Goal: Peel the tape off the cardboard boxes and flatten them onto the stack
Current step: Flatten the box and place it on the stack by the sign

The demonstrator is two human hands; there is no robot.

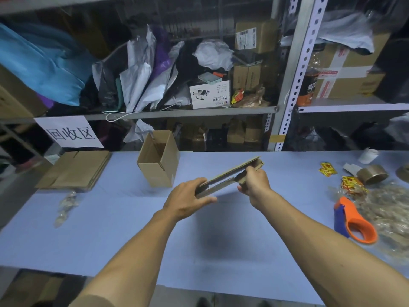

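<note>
Flattened box [230, 176] — held above the blue table [110, 218], edge-on, left hand [188, 200] gripping its near end, right hand [254, 182] pinching its far end. Open box [158, 160] stands behind. Stack of flat cardboard [75, 169] — far left. Tape dispenser [354, 222] at right.

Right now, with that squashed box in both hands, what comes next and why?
Probably carry the flattened box left onto the stack. Both hands, left and right, grip it in the air, already flat, and the stack lies at the table's far left.
</note>
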